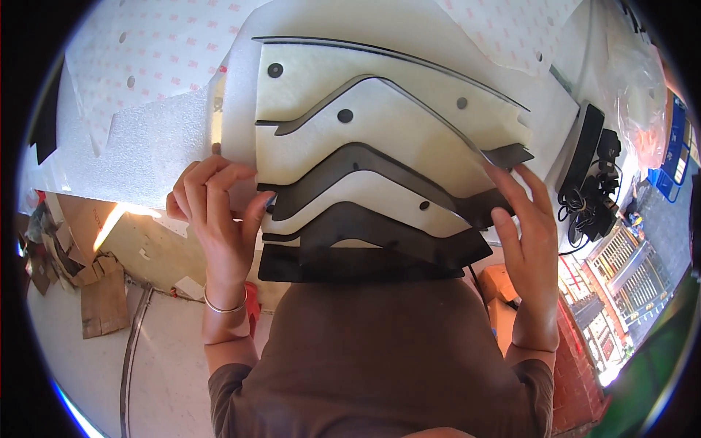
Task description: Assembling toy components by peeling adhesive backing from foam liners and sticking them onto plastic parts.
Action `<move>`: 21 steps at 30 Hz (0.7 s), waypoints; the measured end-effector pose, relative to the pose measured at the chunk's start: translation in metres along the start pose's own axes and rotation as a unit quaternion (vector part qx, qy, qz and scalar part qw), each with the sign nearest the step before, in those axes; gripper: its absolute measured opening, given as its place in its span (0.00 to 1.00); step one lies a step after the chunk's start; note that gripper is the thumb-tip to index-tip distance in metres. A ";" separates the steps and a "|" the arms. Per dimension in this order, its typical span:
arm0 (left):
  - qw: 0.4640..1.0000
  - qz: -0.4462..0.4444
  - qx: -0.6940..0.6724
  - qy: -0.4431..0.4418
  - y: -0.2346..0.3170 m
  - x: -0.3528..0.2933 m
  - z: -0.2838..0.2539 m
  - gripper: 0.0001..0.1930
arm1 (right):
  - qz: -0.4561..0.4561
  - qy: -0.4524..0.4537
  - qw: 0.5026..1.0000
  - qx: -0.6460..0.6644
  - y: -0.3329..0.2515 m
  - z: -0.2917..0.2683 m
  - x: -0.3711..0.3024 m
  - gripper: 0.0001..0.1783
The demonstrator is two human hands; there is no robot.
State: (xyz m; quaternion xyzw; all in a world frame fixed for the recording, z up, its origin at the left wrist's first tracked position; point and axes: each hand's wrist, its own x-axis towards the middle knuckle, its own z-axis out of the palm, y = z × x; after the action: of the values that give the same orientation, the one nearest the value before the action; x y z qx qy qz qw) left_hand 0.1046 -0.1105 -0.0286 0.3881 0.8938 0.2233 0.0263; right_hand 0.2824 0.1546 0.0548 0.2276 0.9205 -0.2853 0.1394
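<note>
Several thin, curved cream panels (416, 135) with black wavy edges lie overlapped like steps in front of me. Round dark holes show in some of them. At their left edge my left hand (219, 204) has its fingers bent, the thumb on the end of a black strip and the index finger beside the edge. On the other side my right hand (529, 230) has thumb and fingers about the right end of a black-edged panel (482, 208). The nearest piece, a black panel (328, 264), reaches over the table edge against my body.
White foam sheet (157, 142) and printed backing paper (168, 51) cover the table beyond. At right lie a long black case (582, 146), black adapters with cables (595, 208) and clear plastic wrap (635, 109). A blue crate (668, 164) stands farther right; cardboard (104, 303) lies at lower left.
</note>
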 end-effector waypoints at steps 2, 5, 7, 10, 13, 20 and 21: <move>1.000 -0.014 0.014 -0.013 0.000 0.000 -0.001 0.16 | 0.007 0.001 1.000 -0.005 -0.003 0.000 -0.005 0.25; 1.000 -0.006 0.001 -0.024 -0.001 0.002 -0.002 0.16 | -0.041 -0.006 0.999 -0.003 -0.019 0.005 0.002 0.26; 1.000 -0.001 -0.005 -0.020 -0.004 0.001 0.000 0.17 | -0.086 -0.006 0.994 -0.065 -0.030 0.010 0.010 0.26; 1.000 -0.001 -0.013 -0.014 -0.004 -0.001 0.002 0.17 | -0.064 -0.009 0.998 0.003 -0.045 0.017 0.020 0.21; 1.000 -0.001 -0.016 -0.010 -0.003 -0.001 0.001 0.17 | -0.080 0.051 0.995 0.030 -0.060 0.032 0.033 0.22; 1.000 0.013 -0.002 0.001 -0.004 0.002 0.004 0.16 | -0.126 0.103 0.986 0.044 -0.062 0.046 0.047 0.24; 1.000 0.009 -0.001 0.000 -0.005 -0.001 0.002 0.16 | -0.082 0.068 0.993 0.045 -0.058 0.036 0.037 0.24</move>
State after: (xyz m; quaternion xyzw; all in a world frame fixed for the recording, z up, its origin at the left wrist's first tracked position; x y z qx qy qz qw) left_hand 0.1025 -0.1137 -0.0326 0.3959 0.8900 0.2246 0.0251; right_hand 0.2267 0.1032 0.0384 0.1764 0.9297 -0.3206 0.0424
